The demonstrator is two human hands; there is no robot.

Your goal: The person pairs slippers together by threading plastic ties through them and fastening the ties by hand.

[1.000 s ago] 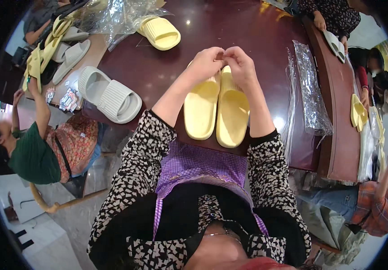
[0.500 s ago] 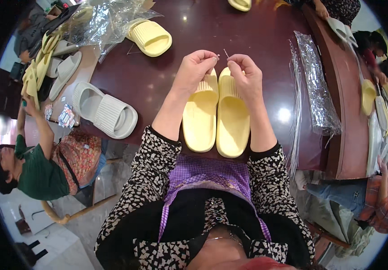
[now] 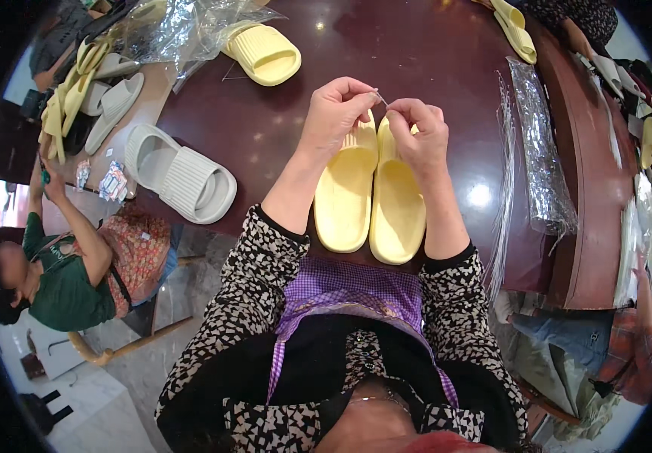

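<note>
Two pale yellow slippers [image 3: 371, 200] lie side by side on the dark brown table [image 3: 417, 53], toes away from me. My left hand [image 3: 335, 113] and my right hand [image 3: 419, 132] hover close together over the toe ends. Between their pinched fingertips runs a thin clear plastic tie [image 3: 380, 97]. Both hands grip it; the left holds one end up, the right pinches the other end just beside it. The fronts of the slippers are partly hidden under my hands.
Another yellow slipper [image 3: 264, 53] and crumpled clear bags [image 3: 190, 26] lie at the far left. A white slipper [image 3: 182, 181] sits at the table's left edge. A stack of clear bags [image 3: 541, 151] lies on the right. A person in green [image 3: 61, 264] sits lower left.
My hands have drawn slightly apart and lifted over the slipper toes, and the thin tie now shows between the fingertips. The slippers have stayed in place.
</note>
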